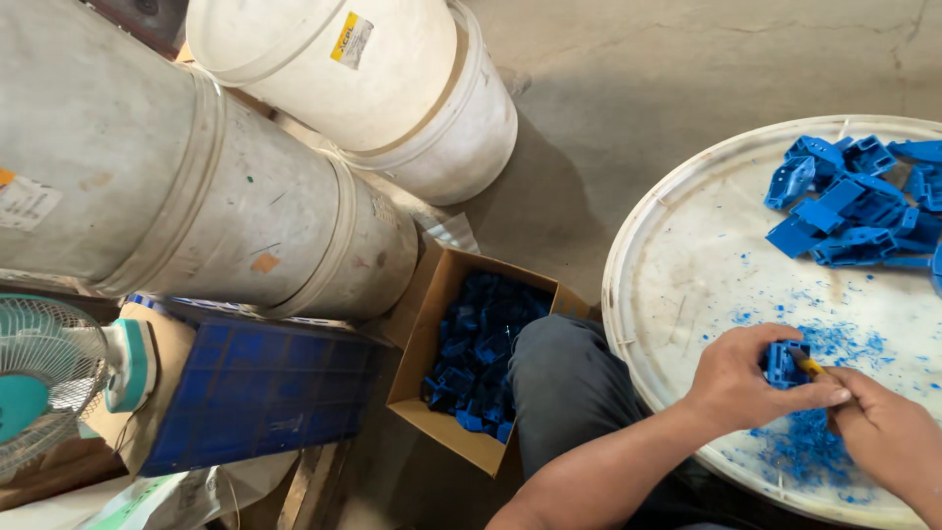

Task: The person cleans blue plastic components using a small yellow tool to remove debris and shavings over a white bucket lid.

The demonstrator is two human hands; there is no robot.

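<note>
My left hand [751, 378] grips a small blue plastic part [782, 363] over the round white lid [667, 255] that serves as a work surface. My right hand [888, 432] holds a thin yellow-handled tool [811, 367] with its tip against that part. Blue plastic shavings [810, 447] lie scattered beneath both hands. A pile of similar blue parts [854, 201] rests at the lid's far right side.
A cardboard box [432, 294] with several blue parts stands by my knee [564, 383]. Large white drums [196, 177] and a white bucket [392, 79] stand at left, with a blue crate [255, 393] and a small fan [39, 393].
</note>
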